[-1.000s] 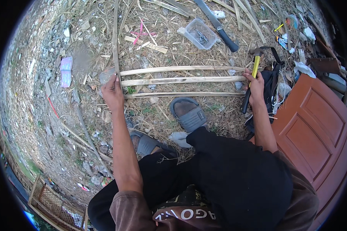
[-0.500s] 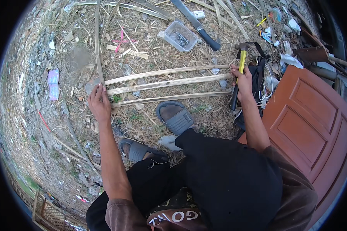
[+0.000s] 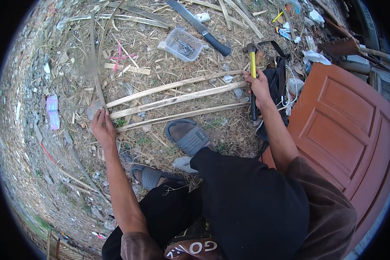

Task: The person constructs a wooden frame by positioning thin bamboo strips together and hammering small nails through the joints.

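Three pale bamboo strips lie side by side across the ground: the far strip, the middle strip and the near strip. At their left ends, a long upright bamboo strip reaches away from me. My left hand is closed with its fingertips on the corner where this strip meets the others. My right hand grips a claw hammer with a yellow and black handle, head pointing away. The thumb and fingertips of that hand are also close to the right ends of the strips.
Beyond the strips are a clear plastic box of nails and a machete. A black bag lies beside my right hand. A brown panelled door takes up the right side. My sandalled foot is just below the strips.
The view has shifted, so the scene sits further left and slightly tilted. Both hands keep their places at the strip ends, and the hammer stays in my right hand.
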Available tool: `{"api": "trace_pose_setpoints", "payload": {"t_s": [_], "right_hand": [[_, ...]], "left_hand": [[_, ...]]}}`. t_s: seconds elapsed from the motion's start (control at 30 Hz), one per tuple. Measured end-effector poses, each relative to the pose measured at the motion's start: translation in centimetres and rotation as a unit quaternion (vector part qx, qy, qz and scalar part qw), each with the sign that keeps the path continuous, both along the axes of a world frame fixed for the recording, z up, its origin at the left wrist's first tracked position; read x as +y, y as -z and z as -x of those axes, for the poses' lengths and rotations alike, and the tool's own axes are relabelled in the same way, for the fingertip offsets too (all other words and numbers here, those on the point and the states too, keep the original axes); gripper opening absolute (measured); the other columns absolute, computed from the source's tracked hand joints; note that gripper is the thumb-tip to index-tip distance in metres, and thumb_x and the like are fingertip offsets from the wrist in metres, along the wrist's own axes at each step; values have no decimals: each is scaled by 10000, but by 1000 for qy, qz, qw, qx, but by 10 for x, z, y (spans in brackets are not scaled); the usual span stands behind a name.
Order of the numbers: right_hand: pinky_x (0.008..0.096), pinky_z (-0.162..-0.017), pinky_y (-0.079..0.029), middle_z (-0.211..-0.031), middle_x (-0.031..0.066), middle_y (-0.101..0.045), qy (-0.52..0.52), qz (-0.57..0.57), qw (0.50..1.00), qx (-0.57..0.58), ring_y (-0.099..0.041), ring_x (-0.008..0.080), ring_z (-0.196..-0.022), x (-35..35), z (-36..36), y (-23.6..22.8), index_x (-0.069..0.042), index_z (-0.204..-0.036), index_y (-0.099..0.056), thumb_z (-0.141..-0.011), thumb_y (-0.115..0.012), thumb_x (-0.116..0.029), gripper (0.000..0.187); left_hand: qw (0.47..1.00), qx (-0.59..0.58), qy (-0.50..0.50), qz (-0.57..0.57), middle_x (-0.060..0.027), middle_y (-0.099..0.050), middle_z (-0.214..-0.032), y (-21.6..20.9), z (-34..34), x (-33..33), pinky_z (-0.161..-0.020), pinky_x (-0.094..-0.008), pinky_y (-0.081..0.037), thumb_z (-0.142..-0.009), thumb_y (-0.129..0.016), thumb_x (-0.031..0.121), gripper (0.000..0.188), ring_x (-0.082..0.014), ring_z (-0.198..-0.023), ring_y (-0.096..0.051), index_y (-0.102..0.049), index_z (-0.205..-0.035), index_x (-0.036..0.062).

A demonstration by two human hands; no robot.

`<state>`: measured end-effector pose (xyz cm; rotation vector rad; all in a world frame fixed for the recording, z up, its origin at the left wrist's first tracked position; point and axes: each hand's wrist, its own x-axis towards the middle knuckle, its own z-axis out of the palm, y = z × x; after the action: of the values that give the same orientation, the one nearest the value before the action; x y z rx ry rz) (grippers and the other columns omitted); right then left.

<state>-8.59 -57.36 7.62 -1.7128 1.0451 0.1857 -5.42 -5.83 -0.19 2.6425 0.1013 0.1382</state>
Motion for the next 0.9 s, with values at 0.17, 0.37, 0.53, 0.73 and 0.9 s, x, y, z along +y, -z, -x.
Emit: {"api": "trace_pose_setpoints", "payload": {"t_s": [0.17, 0.37, 0.53, 0.73, 0.9], "right_hand": [[237, -552, -404, -1152, 21, -690, 2, 2, 1000, -9, -539, 65, -821, -1, 1, -3, -81, -1055, -521, -882, -576, -75, 182], [249, -544, -415, -1131, -1, -701, -8, -8, 1000, -6, -545, 66, -805, -1, 1, -2, -72, -1137, -551, -883, -575, -61, 255], [235, -526, -405, -1155, 18, -697, -16, -13, 999, -26, -523, 55, -752, -3, 1, 7, -73, -1112, -542, -881, -577, -49, 235], [215, -472, -387, -1010, 12, -679, -4, -20, 999, -43, -475, 47, -653, -3, 2, 6, -76, -1064, -544, -886, -573, -30, 186], [211, -470, -395, -964, 0, -664, -14, -24, 999, -26, -478, 47, -651, -3, -2, 4, -79, -1067, -567, -904, -566, -30, 170]], "left_hand": [[995, -1, -44, 90, -132, -682, -1147, 6, 0, -2, -992, -398, -419, -926, -671, 225, 275, -305, -1094, -584, -722, -1122, 39], [944, 41, -151, 289, -123, -691, -1104, 3, -2, -7, -966, -394, -437, -859, -755, 228, 448, -274, -1036, -593, -650, -1268, 79], [965, 27, -170, 196, -128, -659, -1090, 5, 4, -1, -973, -395, -428, -819, -787, 258, 399, -290, -1055, -561, -712, -1182, 110], [961, 79, -177, 195, -126, -633, -1113, -11, -1, -10, -973, -390, -435, -804, -797, 283, 341, -288, -1072, -564, -749, -1096, 113], [968, 84, -162, 173, -127, -623, -1081, -6, 1, -4, -952, -384, -453, -806, -802, 300, 360, -283, -1063, -588, -749, -1107, 109]]}}
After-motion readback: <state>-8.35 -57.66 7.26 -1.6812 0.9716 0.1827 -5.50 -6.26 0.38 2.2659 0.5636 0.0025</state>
